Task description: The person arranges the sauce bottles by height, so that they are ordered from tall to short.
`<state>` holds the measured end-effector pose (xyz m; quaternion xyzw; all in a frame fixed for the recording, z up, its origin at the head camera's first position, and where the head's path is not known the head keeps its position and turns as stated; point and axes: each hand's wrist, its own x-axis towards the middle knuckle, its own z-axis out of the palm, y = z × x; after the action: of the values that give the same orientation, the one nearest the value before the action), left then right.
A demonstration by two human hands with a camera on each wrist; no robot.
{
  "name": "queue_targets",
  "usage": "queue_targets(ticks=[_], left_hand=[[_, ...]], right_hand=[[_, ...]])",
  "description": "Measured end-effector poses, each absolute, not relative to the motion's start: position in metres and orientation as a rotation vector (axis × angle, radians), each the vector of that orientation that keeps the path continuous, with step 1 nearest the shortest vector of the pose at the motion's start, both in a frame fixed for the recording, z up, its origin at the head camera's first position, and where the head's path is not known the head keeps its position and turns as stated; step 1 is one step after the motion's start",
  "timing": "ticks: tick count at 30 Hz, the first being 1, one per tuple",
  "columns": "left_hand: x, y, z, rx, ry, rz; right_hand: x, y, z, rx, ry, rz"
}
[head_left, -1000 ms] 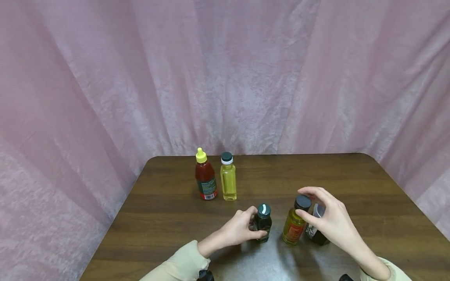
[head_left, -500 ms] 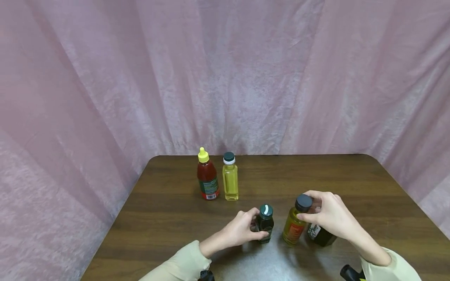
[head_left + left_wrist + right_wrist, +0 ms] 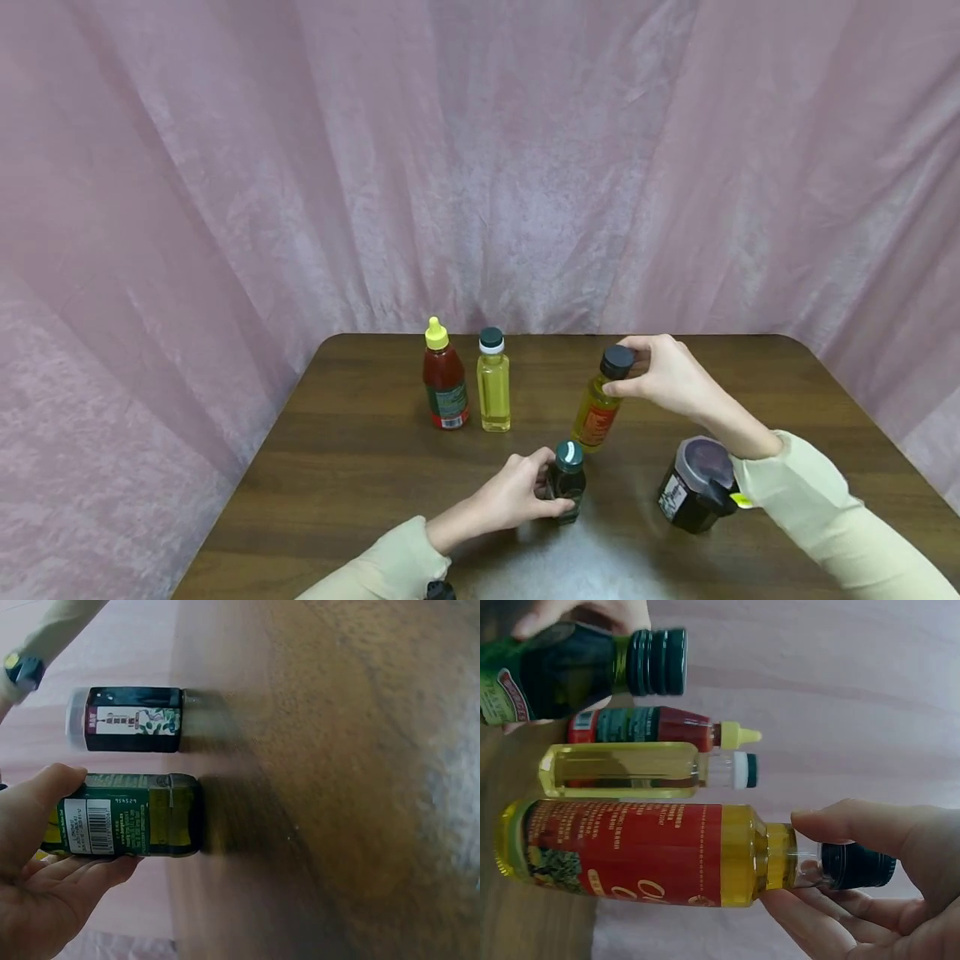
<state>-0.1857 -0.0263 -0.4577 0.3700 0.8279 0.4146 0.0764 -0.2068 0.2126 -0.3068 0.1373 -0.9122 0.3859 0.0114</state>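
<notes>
Right grip (image 3: 671,379) pinches a round-bodied, red-labelled bottle (image 3: 637,851) by its clear neck, just under the black cap (image 3: 862,866), with golden liquid below the fingers; whether its base touches the table (image 3: 360,500) cannot be told. Nearer the person than this grip, beside the pale sleeve (image 3: 795,492), stands a dark jar (image 3: 686,496) with a cloudy, see-through lid. Left grip (image 3: 510,496) lies leftward and nearer the person, curled round a squarish dark green bottle (image 3: 135,817) with a ridged cap (image 3: 660,661). Beyond it stand a slim, square-sided clear bottle (image 3: 493,392) of yellow liquid and, just left, a red squeeze bottle (image 3: 442,371) with a yellow nozzle (image 3: 436,336). Wood grain streaks the table beneath both grips; velvety pink curtain (image 3: 480,167) hangs in folds behind.
</notes>
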Motion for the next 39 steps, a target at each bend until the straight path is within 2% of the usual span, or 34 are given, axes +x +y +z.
queue_targets(ticks=[8, 15, 28, 39], left_hand=[[-0.185, -0.028, -0.453, 1.106, 2.471, 1.267], [-0.183, -0.029, -0.457, 1.085, 2.454, 1.285], [-0.182, -0.025, -0.456, 1.110, 2.476, 1.246], [-0.182, -0.026, -0.459, 1.102, 2.487, 1.256]], right_hand=[[-0.248, 0.191, -0.313, 0.460, -2.895, 1.242], [-0.266, 0.176, -0.324, 0.440, -2.946, 1.207], [-0.286, 0.159, -0.338, 0.445, -2.963, 1.139], [-0.285, 0.151, -0.340, 0.480, -2.922, 1.118]])
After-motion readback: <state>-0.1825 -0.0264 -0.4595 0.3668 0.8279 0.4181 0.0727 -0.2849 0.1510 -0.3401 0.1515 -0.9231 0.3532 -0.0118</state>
